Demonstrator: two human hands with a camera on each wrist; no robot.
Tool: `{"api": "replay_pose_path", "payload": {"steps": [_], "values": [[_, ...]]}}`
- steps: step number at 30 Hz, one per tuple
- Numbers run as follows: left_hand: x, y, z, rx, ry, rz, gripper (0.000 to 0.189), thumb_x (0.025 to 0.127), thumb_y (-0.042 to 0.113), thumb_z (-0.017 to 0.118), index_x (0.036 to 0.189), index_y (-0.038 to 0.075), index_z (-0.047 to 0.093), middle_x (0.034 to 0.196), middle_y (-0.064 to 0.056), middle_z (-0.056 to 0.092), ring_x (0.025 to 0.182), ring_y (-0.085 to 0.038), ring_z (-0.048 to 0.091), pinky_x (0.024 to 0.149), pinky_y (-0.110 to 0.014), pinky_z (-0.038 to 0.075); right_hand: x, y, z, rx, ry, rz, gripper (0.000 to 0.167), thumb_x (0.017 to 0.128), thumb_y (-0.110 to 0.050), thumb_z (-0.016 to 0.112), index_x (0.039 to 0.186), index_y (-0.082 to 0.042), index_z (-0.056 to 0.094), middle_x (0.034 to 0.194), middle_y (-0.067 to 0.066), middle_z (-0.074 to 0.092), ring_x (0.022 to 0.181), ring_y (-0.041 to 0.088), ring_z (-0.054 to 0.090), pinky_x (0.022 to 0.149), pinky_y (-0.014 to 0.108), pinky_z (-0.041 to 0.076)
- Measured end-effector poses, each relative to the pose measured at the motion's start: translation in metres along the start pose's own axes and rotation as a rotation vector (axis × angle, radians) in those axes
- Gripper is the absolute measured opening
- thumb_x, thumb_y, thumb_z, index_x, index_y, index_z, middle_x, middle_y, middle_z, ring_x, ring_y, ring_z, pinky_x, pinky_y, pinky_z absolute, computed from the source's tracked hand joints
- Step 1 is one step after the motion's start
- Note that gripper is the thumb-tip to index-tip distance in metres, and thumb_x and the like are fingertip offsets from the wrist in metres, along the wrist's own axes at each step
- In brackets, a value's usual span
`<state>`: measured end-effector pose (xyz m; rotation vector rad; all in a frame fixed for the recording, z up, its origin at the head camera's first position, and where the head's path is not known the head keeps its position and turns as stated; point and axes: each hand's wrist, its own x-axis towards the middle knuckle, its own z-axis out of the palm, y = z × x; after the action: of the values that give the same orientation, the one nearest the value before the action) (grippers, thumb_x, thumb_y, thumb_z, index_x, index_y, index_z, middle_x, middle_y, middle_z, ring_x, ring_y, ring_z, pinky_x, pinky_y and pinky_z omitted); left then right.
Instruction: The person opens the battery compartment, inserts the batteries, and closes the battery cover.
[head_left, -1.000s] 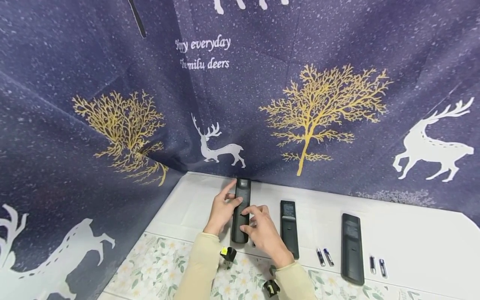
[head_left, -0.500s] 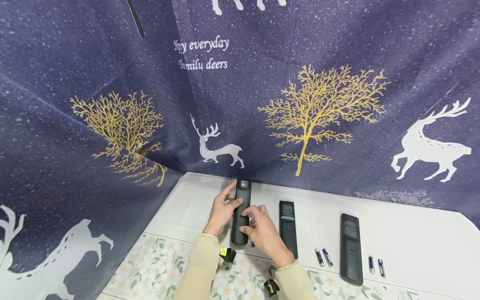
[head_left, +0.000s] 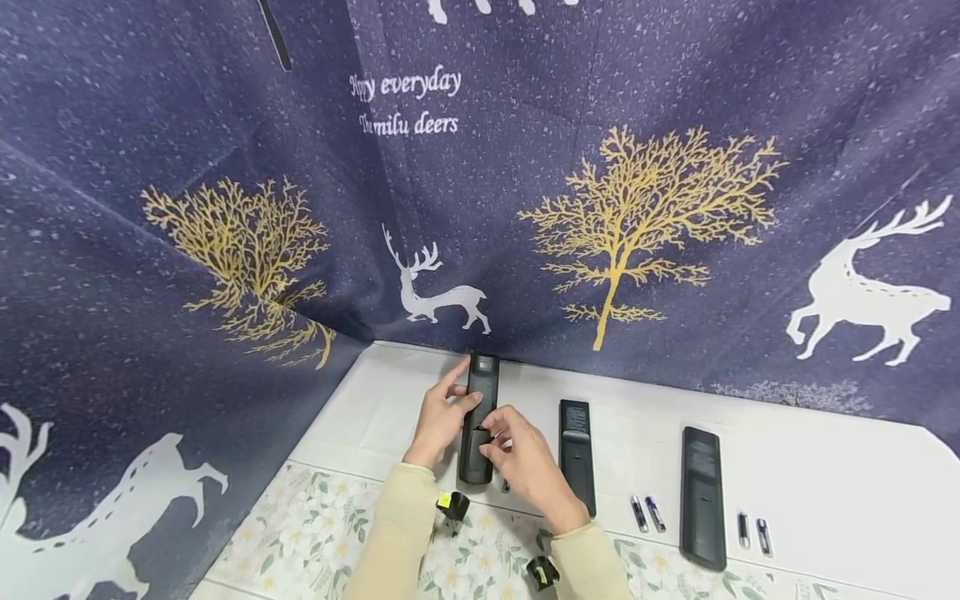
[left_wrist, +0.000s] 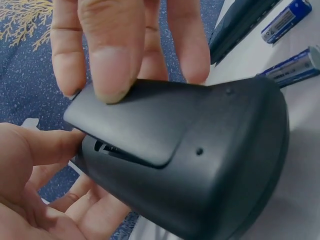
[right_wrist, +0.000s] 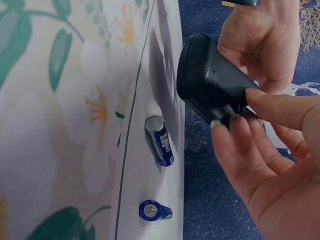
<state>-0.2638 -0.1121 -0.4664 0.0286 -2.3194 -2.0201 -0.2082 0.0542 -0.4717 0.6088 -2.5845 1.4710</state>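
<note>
Face down near the back edge of the table, a black remote control [head_left: 483, 387] lies in my left hand [head_left: 437, 423], which grips it from the side with the thumb over its back and the index finger stretched along its far end. My right hand [head_left: 531, 462] pinches the battery cover [left_wrist: 145, 122] of this remote between thumb and fingers. One edge of the cover stands raised, and a dark gap into the compartment shows beside it. Close by on the white cloth lie two blue-and-silver batteries [right_wrist: 160, 142], seen in the right wrist view.
To the right lie a second remote [head_left: 577, 458] and a third remote [head_left: 702, 500], both back side up. Beside each is a pair of batteries [head_left: 647, 514]. A dark blue deer-print curtain [head_left: 525, 208] rises behind and left. Floral cloth [head_left: 300, 533] covers the front.
My right thumb and fingers have lifted the battery cover so that it tilts up from the remote. The left hand keeps its hold; other remotes and batteries have not moved.
</note>
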Motion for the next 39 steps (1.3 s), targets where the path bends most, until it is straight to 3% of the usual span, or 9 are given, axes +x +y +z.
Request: {"api": "replay_pose_path", "payload": {"steps": [8,12,18,23,28,39], "values": [[0.001,-0.001,-0.001,0.001,0.002,0.003,0.062,0.103,0.009,0.07,0.16,0.027,0.052,0.122,-0.017,0.065,0.07,-0.014,0.064,0.053,-0.025,0.05,0.0,-0.002,-0.002,0.047,0.004,-0.006,0.023,0.099,-0.003,0.075,0.115,-0.014,0.063,0.102,-0.004,0.066,0.093,0.014,0.067,0.081,0.031,0.059],[0.001,-0.001,-0.001,-0.002,0.003,-0.001,0.062,0.103,0.009,0.07,0.159,0.028,0.053,0.123,-0.017,0.064,0.066,-0.012,0.06,0.051,-0.025,0.047,0.0,-0.003,-0.002,0.097,0.006,0.0,0.022,0.099,-0.001,0.074,0.114,-0.013,0.063,0.1,-0.003,0.066,0.088,0.017,0.07,0.075,0.031,0.061],[0.001,0.001,-0.003,-0.008,0.015,0.004,0.063,0.102,0.008,0.07,0.16,0.024,0.052,0.122,-0.018,0.066,0.074,-0.017,0.069,0.055,-0.027,0.056,0.0,-0.003,-0.004,0.21,-0.012,0.029,0.02,0.101,0.003,0.069,0.117,-0.009,0.063,0.102,0.005,0.065,0.084,0.026,0.073,0.073,0.037,0.065],[0.0,0.002,-0.005,-0.007,0.025,-0.005,0.063,0.102,0.009,0.07,0.16,0.023,0.051,0.124,-0.018,0.065,0.081,-0.019,0.07,0.059,-0.03,0.06,0.001,-0.002,-0.008,0.268,-0.005,0.05,0.02,0.103,0.006,0.064,0.119,-0.007,0.063,0.104,0.009,0.065,0.089,0.025,0.072,0.077,0.041,0.065],[-0.001,0.003,-0.007,-0.011,0.037,-0.011,0.062,0.102,0.009,0.071,0.159,0.025,0.053,0.124,-0.017,0.064,0.078,-0.018,0.067,0.055,-0.028,0.055,0.001,0.001,-0.015,0.291,0.018,0.072,0.021,0.103,0.007,0.064,0.12,-0.006,0.063,0.105,0.011,0.064,0.094,0.026,0.071,0.08,0.044,0.064],[-0.001,0.005,-0.005,-0.048,0.029,-0.002,0.063,0.102,0.007,0.071,0.16,0.024,0.052,0.12,-0.017,0.065,0.077,-0.019,0.069,0.056,-0.029,0.058,0.01,0.006,-0.034,0.253,0.064,0.085,0.021,0.101,0.008,0.065,0.117,-0.006,0.065,0.103,0.01,0.066,0.094,0.029,0.071,0.08,0.049,0.064]]}}
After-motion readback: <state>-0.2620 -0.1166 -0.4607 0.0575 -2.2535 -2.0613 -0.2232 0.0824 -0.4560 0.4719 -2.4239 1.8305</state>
